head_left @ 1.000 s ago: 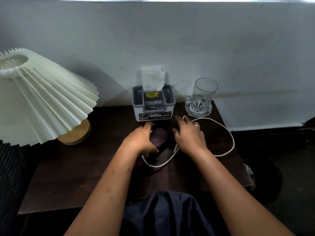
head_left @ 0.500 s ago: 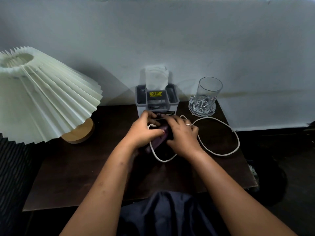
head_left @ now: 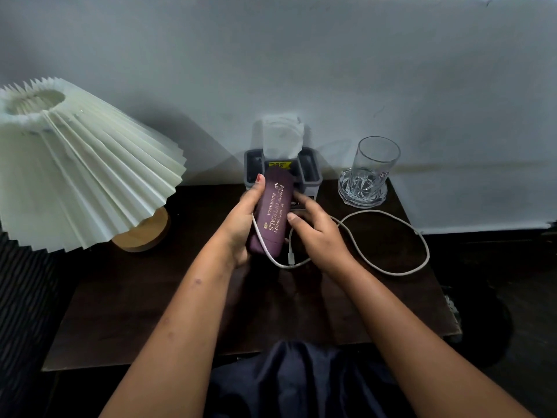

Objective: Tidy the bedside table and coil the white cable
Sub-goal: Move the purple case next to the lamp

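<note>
My left hand (head_left: pixel 241 224) grips a purple spectacle case (head_left: pixel 272 212) with gold lettering, lifted and tilted above the dark bedside table (head_left: pixel 150 297). My right hand (head_left: pixel 319 236) is just right of the case, fingers apart, its fingertips near the case's edge. The white cable (head_left: pixel 391 233) lies in a loose loop on the table's right side. One strand crosses the lower part of the case, and a connector end hangs beside my right hand.
A grey tissue box (head_left: pixel 312 173) with a tissue sticking up stands at the back against the wall. An empty glass (head_left: pixel 373 164) sits on a glass coaster at the back right. A lamp with a pleated cream shade (head_left: pixel 81 176) fills the left side.
The purple case has come up off the table in my left hand and now faces me. My right hand has drawn off it to the right. The cable strand lifted with the case.
</note>
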Demonstrator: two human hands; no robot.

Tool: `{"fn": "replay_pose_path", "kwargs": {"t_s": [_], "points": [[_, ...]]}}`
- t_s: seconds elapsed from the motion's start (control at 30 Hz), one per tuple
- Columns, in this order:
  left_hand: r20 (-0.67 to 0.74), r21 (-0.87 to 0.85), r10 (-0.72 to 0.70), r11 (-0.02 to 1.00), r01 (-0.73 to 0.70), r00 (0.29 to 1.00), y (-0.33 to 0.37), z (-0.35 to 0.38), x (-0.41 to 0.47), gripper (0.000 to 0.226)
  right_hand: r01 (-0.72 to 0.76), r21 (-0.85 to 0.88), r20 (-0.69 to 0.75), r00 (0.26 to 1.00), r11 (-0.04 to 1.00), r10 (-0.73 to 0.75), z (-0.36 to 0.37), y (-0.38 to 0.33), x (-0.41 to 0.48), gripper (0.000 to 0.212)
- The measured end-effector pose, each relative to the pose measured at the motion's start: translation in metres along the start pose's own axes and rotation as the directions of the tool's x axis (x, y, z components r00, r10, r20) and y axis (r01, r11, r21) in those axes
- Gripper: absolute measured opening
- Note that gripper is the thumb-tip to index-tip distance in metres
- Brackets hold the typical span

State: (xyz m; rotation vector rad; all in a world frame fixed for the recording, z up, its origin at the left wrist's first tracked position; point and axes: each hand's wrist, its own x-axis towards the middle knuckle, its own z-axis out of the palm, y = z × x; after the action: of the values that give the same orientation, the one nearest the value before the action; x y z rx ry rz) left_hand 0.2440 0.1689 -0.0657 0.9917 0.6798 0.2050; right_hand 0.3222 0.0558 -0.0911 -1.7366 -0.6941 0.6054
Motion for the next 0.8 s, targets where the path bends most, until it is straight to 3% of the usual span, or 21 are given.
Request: {"fn": "replay_pose_path", "kwargs": {"t_s": [0.1,0.2,0.27,0.4,0.53,0.67,0.8], "points": [[-0.085,0.024,0.047,0.999,-0.045,0.995,-0.002,-0.001,0.003,0.096,0.013,0.095,0.048,0.999,0.995,-0.017,0.002,-0.006,-0.004,0.050],[-0.169,0.084,0.116,0.991,-0.103,0.979,-0.001,-0.001,0.004,0.105,0.037,0.038,0.101,0.994,0.999,-0.040,0.011,-0.006,-0.007,0.077],[-0.217,0.117,0.152,0.985,-0.129,0.964,0.002,-0.001,0.003,0.099,0.051,0.042,0.130,0.990,0.998,-0.056,0.021,-0.005,-0.009,0.086],[-0.344,0.204,0.219,0.967,-0.155,0.913,0.002,-0.006,0.002,0.058,0.057,0.130,0.196,0.977,0.990,-0.082,0.041,-0.008,-0.012,0.089],[-0.422,0.330,0.241,0.939,-0.100,0.874,0.005,-0.026,-0.001,0.049,0.053,0.105,0.198,0.977,0.993,-0.073,0.054,-0.010,-0.009,0.080],[-0.499,0.452,0.217,0.891,0.039,0.839,0.009,-0.056,-0.003,0.059,0.070,0.042,0.143,0.987,0.997,-0.075,0.066,-0.003,-0.006,0.069],[-0.537,0.551,0.117,0.798,0.243,0.835,0.007,-0.079,-0.005,0.049,0.025,0.063,0.175,0.984,0.998,-0.036,0.081,0.000,-0.004,0.051]]}}
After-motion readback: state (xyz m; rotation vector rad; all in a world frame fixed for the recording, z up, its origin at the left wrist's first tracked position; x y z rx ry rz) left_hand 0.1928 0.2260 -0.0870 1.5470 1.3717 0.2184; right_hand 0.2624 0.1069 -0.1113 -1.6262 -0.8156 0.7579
